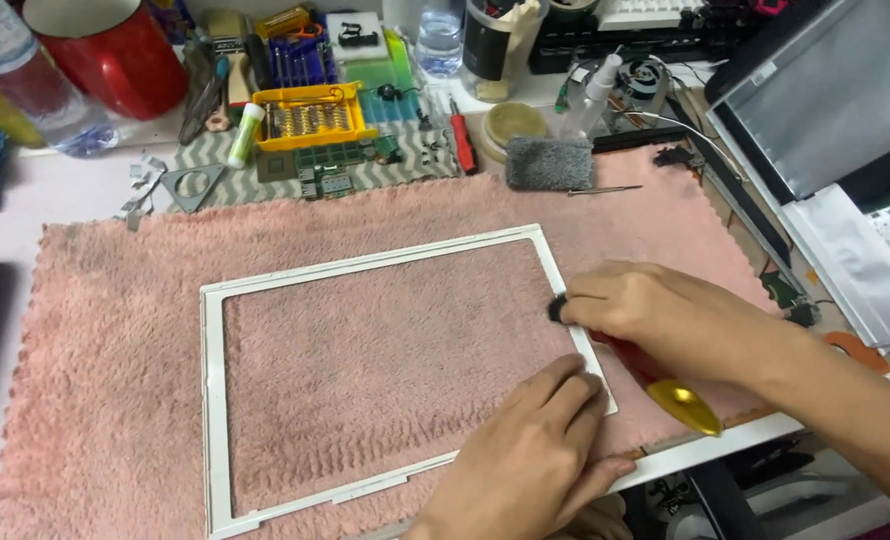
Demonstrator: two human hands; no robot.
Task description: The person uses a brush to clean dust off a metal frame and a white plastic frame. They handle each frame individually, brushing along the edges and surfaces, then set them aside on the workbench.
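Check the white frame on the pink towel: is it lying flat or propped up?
Lying flat. The white frame rests level on the pink towel, the left hand pressing its lower right corner.

The left hand (540,440) lies flat, palm down, fingers together and stretched toward the far right. The right hand (655,315) comes in from the right on a bare forearm, knuckles up, its fingers curled closed and pointing left, just beyond the left hand's fingertips.

towel (365,340): pink, fluffy
frame (208,400): white
tool handle (630,358): red, with a gold tip
cloth at the desk's far edge (227,180): grey and white zigzags
small box (315,115): yellow
mug (115,50): red
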